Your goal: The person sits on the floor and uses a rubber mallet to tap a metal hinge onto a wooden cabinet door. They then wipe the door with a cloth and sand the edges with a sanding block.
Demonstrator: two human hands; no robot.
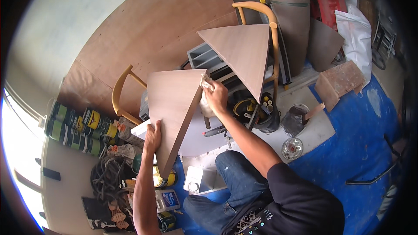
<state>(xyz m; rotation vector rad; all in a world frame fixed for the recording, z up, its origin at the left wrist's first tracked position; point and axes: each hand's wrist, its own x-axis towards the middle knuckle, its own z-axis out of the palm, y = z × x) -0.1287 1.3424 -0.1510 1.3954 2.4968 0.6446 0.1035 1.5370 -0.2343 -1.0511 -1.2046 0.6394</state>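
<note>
Panel of pale brown wood (174, 104), tapered toward six o'clock, sits just off the middle of the view at nine o'clock, its face turned up and its thick long edge facing three o'clock. The left hand (152, 137) grips it at the panel's own seven-to-eight o'clock, thumb over the face; where its other fingers lie underneath cannot be made out. The right hand (216, 98) is closed round a crumpled off-white cloth (205, 80), pressed to the panel's corner at about one o'clock.

To wipe this corner and edge well, I would fold the cloth into a flat pad, since a loose wad is likely to press unevenly and could snag on the sharp corner. Long, light strokes along the thick edge, from one o'clock down toward the tip at six, should suit it better than scrubbing at one spot. The left grip should stay firm, with its fingertips off any stretch already wiped.

Care is called for at one o'clock, where a second panel (244, 56) rests near a curved wooden chair rail (261, 8): a swing of the first panel could knock it. At three o'clock, the tub of dark material (294, 122) is best given a wide berth by the cloth.
</note>
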